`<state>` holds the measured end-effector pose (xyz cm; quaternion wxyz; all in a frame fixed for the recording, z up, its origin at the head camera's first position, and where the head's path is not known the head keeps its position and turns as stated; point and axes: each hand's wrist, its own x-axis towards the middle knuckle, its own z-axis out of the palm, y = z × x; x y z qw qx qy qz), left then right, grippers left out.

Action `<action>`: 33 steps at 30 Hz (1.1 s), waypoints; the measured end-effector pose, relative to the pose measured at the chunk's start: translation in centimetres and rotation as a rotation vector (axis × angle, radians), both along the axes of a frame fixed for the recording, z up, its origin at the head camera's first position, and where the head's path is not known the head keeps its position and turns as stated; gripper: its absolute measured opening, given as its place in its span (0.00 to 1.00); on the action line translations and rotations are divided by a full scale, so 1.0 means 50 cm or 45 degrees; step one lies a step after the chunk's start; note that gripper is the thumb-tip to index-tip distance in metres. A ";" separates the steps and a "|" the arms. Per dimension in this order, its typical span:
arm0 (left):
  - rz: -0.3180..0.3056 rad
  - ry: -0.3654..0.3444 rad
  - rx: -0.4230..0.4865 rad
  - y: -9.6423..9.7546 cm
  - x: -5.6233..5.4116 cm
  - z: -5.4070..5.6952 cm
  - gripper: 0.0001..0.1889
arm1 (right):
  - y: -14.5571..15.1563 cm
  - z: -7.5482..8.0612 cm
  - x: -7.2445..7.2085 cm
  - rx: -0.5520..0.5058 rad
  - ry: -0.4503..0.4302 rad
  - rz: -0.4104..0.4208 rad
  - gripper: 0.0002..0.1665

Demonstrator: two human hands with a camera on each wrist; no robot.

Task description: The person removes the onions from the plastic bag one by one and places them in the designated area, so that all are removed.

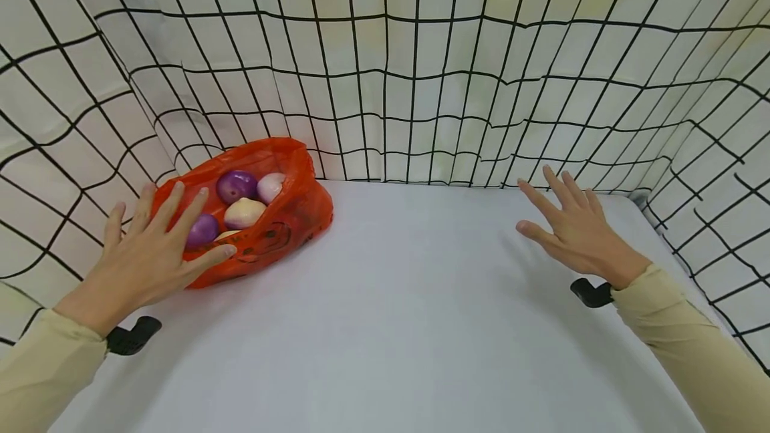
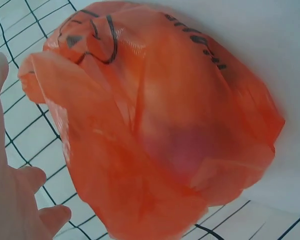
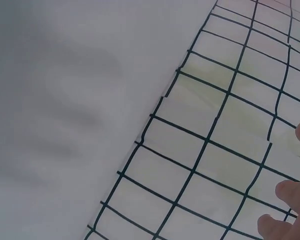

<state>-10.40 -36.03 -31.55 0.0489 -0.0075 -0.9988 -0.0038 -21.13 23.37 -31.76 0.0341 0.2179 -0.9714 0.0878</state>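
In the head view an orange-red plastic bag (image 1: 301, 209) with black printing lies at the left, its mouth gaping. Inside it show purple onions (image 1: 236, 186) and paler, cream-coloured bulbs (image 1: 244, 213). My left hand (image 1: 150, 246) is spread over the near left side of the bag, overlapping it in this view, and holds nothing. The left wrist view has the bag (image 2: 165, 125) filling the middle, with fingertips (image 2: 55, 220) at the left edge apart from it. On the right, my right hand (image 1: 571, 229) hovers over the white surface, fingers spread and holding nothing.
A white tabletop (image 1: 391, 306) spreads below both hands. White walls with a black wire-like grid (image 1: 415, 79) stand at the back and both sides. Each wrist carries a black strap-on piece (image 1: 592, 293). The bag sits near the back left corner.
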 end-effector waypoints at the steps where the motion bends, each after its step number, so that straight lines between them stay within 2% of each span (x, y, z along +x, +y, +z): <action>1: 0.005 0.003 0.006 -0.003 -0.001 -0.001 0.56 | -0.007 0.000 -0.003 -0.002 0.000 0.008 0.47; 12: 0.095 0.031 0.111 -0.029 -0.002 -0.018 0.57 | -0.108 -0.011 -0.043 -0.104 -0.030 0.105 0.46; 24: 0.175 0.047 0.376 -0.055 -0.001 -0.045 0.57 | -0.218 -0.028 -0.075 -0.329 -0.095 0.233 0.46; 29: 0.217 0.067 0.580 -0.061 0.007 -0.049 0.50 | -0.262 -0.035 -0.081 -0.472 -0.169 0.263 0.47; 33: 0.248 0.149 0.855 -0.066 0.013 -0.058 0.44 | -0.302 -0.040 -0.086 -0.548 -0.215 0.295 0.47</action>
